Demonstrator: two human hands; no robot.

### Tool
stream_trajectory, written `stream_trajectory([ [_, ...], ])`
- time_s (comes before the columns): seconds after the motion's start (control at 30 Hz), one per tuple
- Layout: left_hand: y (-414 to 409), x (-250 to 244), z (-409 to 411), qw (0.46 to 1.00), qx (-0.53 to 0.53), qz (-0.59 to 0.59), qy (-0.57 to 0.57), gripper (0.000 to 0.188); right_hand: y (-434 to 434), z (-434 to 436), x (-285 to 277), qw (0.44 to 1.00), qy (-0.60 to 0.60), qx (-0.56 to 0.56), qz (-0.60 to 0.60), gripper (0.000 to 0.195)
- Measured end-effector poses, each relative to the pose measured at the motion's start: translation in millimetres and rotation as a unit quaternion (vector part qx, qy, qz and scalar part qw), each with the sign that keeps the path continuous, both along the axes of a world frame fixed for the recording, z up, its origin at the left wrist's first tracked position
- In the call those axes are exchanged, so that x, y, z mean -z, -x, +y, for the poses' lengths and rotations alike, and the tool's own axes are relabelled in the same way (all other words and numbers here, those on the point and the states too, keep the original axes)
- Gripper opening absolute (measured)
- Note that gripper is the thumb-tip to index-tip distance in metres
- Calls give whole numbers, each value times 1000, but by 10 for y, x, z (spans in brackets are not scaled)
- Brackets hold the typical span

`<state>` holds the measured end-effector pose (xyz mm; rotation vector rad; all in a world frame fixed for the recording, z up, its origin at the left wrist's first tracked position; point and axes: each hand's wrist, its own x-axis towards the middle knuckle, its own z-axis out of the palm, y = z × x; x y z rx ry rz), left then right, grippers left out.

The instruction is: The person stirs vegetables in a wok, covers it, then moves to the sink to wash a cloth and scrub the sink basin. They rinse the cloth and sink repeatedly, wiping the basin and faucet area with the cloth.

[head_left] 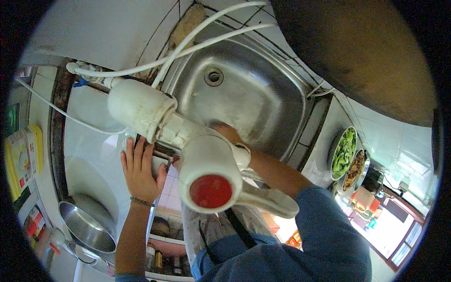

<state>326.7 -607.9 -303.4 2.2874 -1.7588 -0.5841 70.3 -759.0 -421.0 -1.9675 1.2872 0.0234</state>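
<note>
My left hand (pixel 142 176) lies palm down at the edge of the white countertop (pixel 91 151), fingers slightly spread and nothing held. Directly above the sink's near rim, a bulky white tap (pixel 141 105) with a red end disc (pixel 211 191) and a lever (pixel 271 201) fills the middle of the view. My right forearm (pixel 275 169) passes beneath the tap into the stainless steel sink (pixel 267 70). Only part of my right hand (pixel 227 133) shows, blurred, over the basin floor; its fingers are hidden. A round drain (pixel 214 77) sits at the basin's far side.
White hoses (pixel 123 70) arch over the sink. Plates of chopped green vegetables (pixel 344 153) and brown food (pixel 354 171) stand at right. A metal bowl (pixel 88 225) sits at lower left. A large dark brown round object (pixel 359 53) blocks the upper right. Bottles (pixel 158 261) stand below.
</note>
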Motion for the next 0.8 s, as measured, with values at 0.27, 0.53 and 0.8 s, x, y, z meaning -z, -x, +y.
stream_trajectory([
  [0.27,0,-429,-199,998,14,-44,51,48,712,-550,-562,990,-140,13,2,15],
  [0.53,53,-422,-313,996,44,-52,51,45,-1024,-475,-193,996,-9,7,-94,11],
  [0.8,-77,45,126,1000,3,-31,-3,52,640,-81,-180,997,-12,-69,43,11],
])
